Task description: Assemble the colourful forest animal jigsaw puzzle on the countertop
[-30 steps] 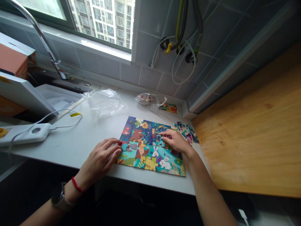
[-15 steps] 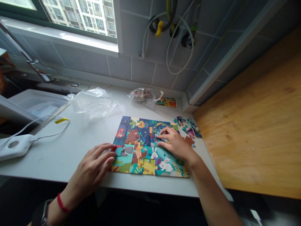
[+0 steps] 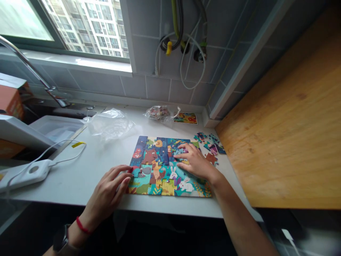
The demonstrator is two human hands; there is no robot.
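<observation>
A colourful animal jigsaw puzzle (image 3: 160,170) lies flat on the white counter (image 3: 101,156), its pieces joined into a rectangle. My left hand (image 3: 106,192) rests at the puzzle's left edge, fingertips against it, fingers apart and holding nothing. Over the upper right part of the puzzle is my right hand (image 3: 194,161), fingers spread and touching the surface; it covers some pieces. Loose puzzle pieces (image 3: 202,137) lie in a heap right of the puzzle, with a brown piece (image 3: 211,159) nearer my right wrist.
Behind the puzzle lie a crumpled clear bag (image 3: 110,122), a bag with pieces inside (image 3: 158,112) and a picture card (image 3: 185,117). A white power strip (image 3: 34,170) with its cable is at left, near the sink faucet (image 3: 50,89). A wooden panel (image 3: 287,135) borders the right.
The camera view has tilted up and shifted left. My right hand's fingers look slightly more spread on the puzzle; my left hand stays at its left edge.
</observation>
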